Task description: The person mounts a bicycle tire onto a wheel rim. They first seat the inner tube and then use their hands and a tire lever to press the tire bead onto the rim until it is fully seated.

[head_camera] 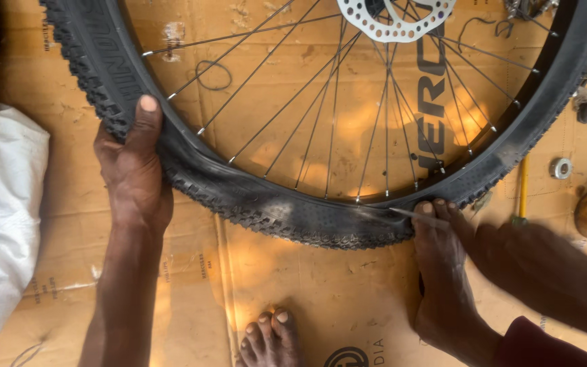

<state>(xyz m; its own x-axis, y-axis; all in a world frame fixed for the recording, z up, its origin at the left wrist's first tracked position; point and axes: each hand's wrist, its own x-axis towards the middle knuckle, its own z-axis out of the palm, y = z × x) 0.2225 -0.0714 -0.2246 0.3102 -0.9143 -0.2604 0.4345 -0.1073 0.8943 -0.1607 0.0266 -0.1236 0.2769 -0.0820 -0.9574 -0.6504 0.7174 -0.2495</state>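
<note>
Lying flat on brown cardboard sheeting (287,285), with the knobby black tyre (293,217) curving along the near side of the spoked wheel. Clamping the tyre's left stretch in the left hand (134,170), thumb pressing over the tread, grip closed around the rubber. Pressing the right hand (443,265) against the tyre's lower right edge, fingers curled partway onto the bead. Showing dark printed lettering on the cardboard beneath the spokes and a round dark logo near the bottom edge. Sitting at far left, a white sack (1,224).
</note>
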